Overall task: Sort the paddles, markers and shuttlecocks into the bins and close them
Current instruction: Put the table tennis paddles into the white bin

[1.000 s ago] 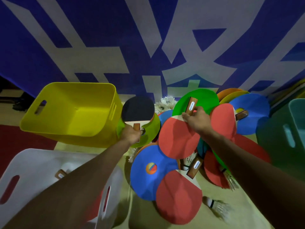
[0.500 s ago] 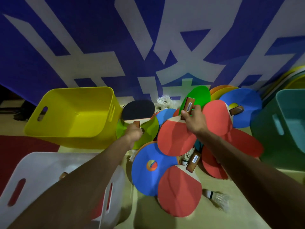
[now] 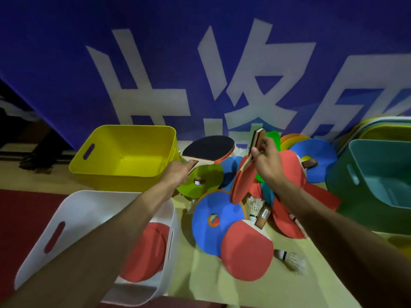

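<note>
Left hand [image 3: 178, 172] curled round the handle of the black paddle [image 3: 209, 147], held just right of the yellow bin [image 3: 124, 178]. Right hand [image 3: 266, 165] grips the red paddle [image 3: 243, 185] by its handle, blade down, further right over the paddle pile [image 3: 218, 210]. White bin [image 3: 84, 210], nearer than the yellow bin, holds a second red paddle [image 3: 144, 252].

On my feed the only large writing is a row of white block characters [image 3: 151, 96] on the blue fabric banner [image 3: 55, 63], cut off at the bottom, so I cannot read them surely. A small white label [image 3: 264, 212] on the brown wooden handle [image 3: 260, 220] of a red round paddle [image 3: 246, 252] is too small to read. A blue flat disc [image 3: 222, 205] bears a round orange, blue and green emblem [image 3: 213, 220] without legible words.
</note>
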`<move>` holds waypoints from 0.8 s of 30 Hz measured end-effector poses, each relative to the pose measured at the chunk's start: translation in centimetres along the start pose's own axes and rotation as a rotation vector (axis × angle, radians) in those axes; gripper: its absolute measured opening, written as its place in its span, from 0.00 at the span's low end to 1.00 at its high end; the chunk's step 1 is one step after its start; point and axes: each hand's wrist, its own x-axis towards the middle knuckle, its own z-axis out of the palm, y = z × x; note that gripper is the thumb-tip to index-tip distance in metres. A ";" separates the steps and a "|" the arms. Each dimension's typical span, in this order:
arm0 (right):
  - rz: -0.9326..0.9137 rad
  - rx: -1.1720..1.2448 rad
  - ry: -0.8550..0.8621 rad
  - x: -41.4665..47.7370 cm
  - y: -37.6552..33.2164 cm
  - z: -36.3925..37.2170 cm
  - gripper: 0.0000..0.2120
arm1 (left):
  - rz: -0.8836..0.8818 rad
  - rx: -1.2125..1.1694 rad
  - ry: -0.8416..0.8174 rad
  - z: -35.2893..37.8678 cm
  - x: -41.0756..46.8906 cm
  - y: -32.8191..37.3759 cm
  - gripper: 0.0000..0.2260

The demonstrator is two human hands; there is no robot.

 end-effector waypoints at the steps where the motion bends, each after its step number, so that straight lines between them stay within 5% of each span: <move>1: -0.029 0.021 0.022 -0.4 -1.2 0.3 0.15 | 0.020 0.007 0.031 -1.3 -0.6 -0.2 0.20; 7: -0.248 0.023 0.041 -2.5 -9.7 4.8 0.14 | 0.136 0.015 0.197 -9.8 -5.0 -2.4 0.19; 16: -0.475 -0.032 -0.181 -7.8 -17.9 12.7 0.19 | 0.169 0.202 0.449 -20.5 -8.6 -10.5 0.18; 24: -0.659 -0.184 -0.387 -11.3 -19.2 17.5 0.14 | 0.148 0.350 0.425 -23.2 -10.7 -17.1 0.18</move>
